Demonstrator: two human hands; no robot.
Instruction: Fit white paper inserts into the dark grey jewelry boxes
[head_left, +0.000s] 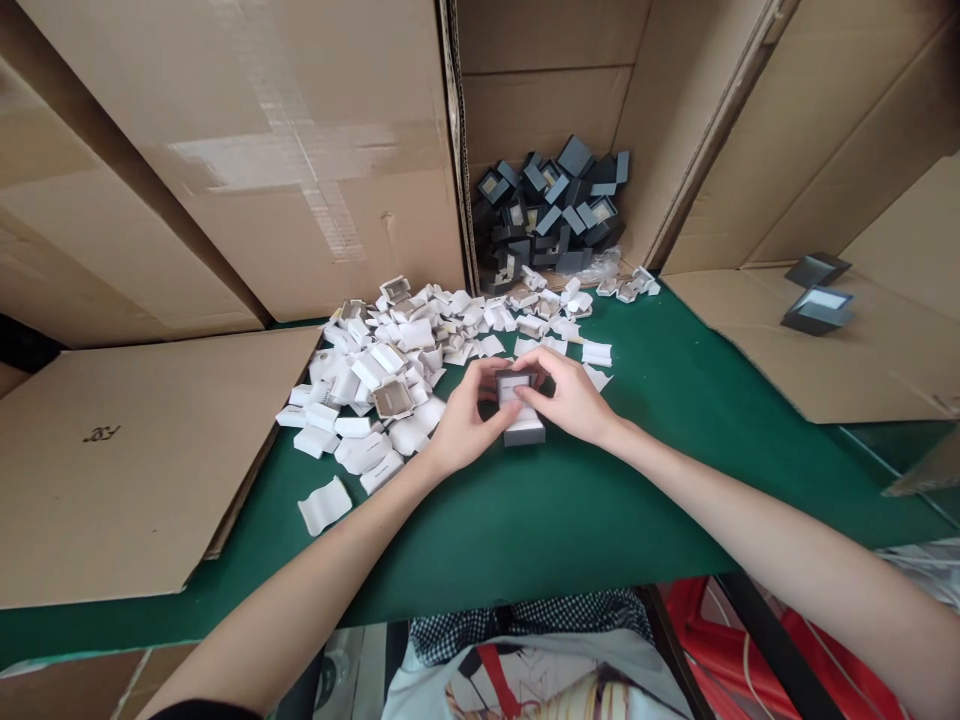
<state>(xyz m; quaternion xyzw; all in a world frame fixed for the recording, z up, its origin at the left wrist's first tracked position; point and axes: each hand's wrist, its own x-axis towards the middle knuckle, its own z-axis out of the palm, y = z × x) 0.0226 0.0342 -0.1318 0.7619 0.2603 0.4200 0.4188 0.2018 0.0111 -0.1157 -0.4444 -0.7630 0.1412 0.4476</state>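
A small dark grey hinged box (524,437) stands open on the green table with its lid up, showing a white lining. My left hand (474,412) grips the left side of the lid, its thumb reaching toward the lining. From the right, my right hand (571,392) curls round the other side of the lid, thumb and fingers closed on it. To the left and behind my hands lies a heap of white padded inserts (367,370), some turned over to show a greyish hollow side.
Behind the inserts, a large cardboard carton (547,40) lies open with several dark boxes (570,210) piled inside. Two more dark boxes (819,310) sit on the right cardboard flap (847,385). Another flap (112,480) covers the table's left side.
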